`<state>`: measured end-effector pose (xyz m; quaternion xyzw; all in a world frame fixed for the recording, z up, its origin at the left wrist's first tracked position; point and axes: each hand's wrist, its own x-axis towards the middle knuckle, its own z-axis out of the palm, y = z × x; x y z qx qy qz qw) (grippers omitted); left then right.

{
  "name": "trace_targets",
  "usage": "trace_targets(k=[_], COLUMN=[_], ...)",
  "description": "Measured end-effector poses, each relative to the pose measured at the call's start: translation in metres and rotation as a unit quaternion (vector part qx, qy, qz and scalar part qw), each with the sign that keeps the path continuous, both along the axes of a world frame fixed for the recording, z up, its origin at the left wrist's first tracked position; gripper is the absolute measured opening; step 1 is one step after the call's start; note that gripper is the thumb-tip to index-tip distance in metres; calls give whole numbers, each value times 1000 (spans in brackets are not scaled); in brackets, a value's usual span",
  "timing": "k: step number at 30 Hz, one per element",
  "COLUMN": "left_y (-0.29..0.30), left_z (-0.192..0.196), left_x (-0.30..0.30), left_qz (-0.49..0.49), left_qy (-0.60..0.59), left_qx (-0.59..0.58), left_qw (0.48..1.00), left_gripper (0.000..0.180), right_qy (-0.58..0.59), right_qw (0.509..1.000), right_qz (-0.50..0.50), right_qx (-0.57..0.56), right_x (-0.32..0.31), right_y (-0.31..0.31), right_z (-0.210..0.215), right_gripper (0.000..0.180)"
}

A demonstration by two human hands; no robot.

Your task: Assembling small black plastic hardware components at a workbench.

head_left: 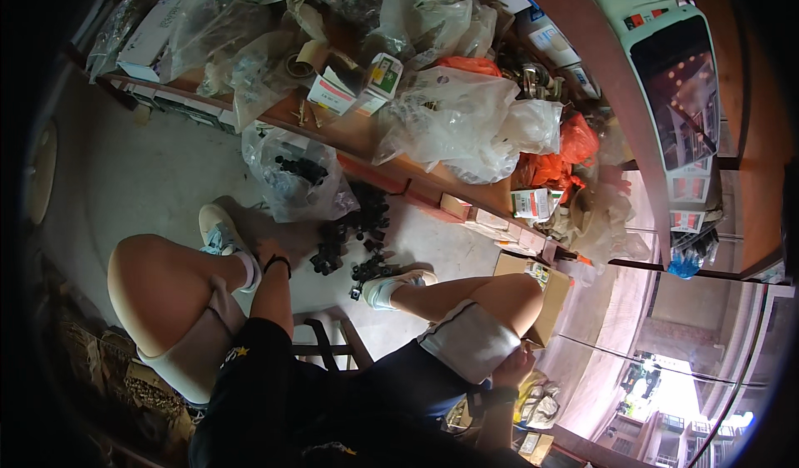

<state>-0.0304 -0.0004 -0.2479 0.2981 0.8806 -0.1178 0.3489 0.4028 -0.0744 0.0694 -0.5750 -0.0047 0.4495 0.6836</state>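
Observation:
I sit on a low stool with my knees apart. My left hand, a black band at its wrist, reaches down to the floor beside my left shoe, just below a clear plastic bag that holds black parts. Its fingers are in shadow, and I cannot tell whether they hold anything. Loose black fittings lie scattered on the floor to its right. My right hand, with a watch at the wrist, rests curled against my right thigh at the hem of my shorts. Nothing shows in it.
A long wooden shelf runs across the top, piled with clear and orange plastic bags and small boxes. A cardboard box stands by my right knee. My right shoe is next to the scattered fittings. A white appliance stands at the upper right.

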Motion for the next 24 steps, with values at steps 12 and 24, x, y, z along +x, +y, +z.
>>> trace_targets(k=[12, 24], left_y=[5, 88], left_z=[35, 143], left_x=[-23, -40], left_qz=[-15, 251], left_qy=[109, 146], left_qx=[133, 698], left_qw=[985, 655], left_gripper=[20, 7], right_qy=[28, 49], right_qw=[995, 975], right_qz=[52, 113], right_qx=[80, 185], right_x=[-42, -39], right_y=[19, -5], right_z=[17, 19], right_gripper=[17, 11])
